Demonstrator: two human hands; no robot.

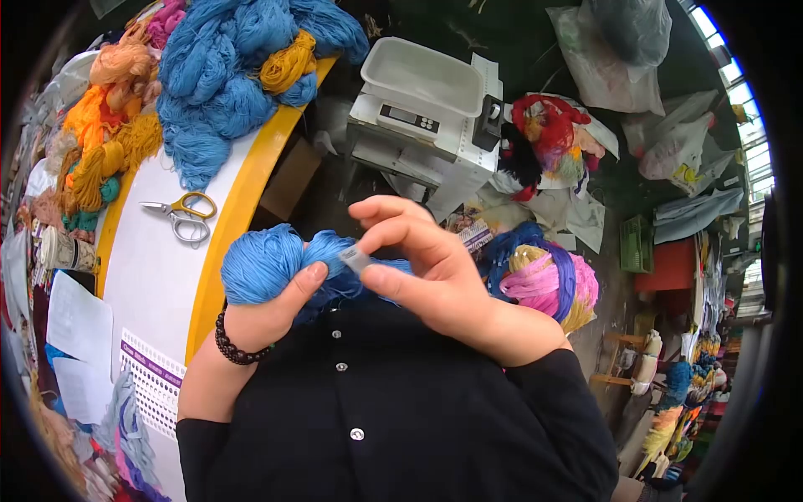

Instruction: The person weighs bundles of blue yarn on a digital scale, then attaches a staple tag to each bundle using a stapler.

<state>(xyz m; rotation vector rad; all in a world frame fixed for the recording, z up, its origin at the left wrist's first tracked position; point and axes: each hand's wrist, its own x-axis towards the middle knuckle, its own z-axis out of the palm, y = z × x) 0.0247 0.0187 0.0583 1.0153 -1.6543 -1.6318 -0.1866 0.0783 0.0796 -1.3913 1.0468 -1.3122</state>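
Note:
In front of my chest a skein of blue yarn (pixel 258 264) is bunched, with my left hand (pixel 280 305) closed round it and the thumb pressed on top. Loose blue strands trail to the right behind my hands. My right hand (pixel 439 272) pinches a small pale grey tag (pixel 355 258) between thumb and fingers, right beside the yarn. Faint dark marks show on the tag, too small to read. On the white table to the left lie scissors (pixel 186 217) with one yellow and one grey handle loop.
A large heap of blue yarn (pixel 213 75) covers the far end of the yellow-edged table (pixel 171 276). Orange and mustard skeins (pixel 96 142) lie along its left. A scale with a white tray (pixel 424 75) stands ahead. Pink yarn (pixel 544 283) is at right.

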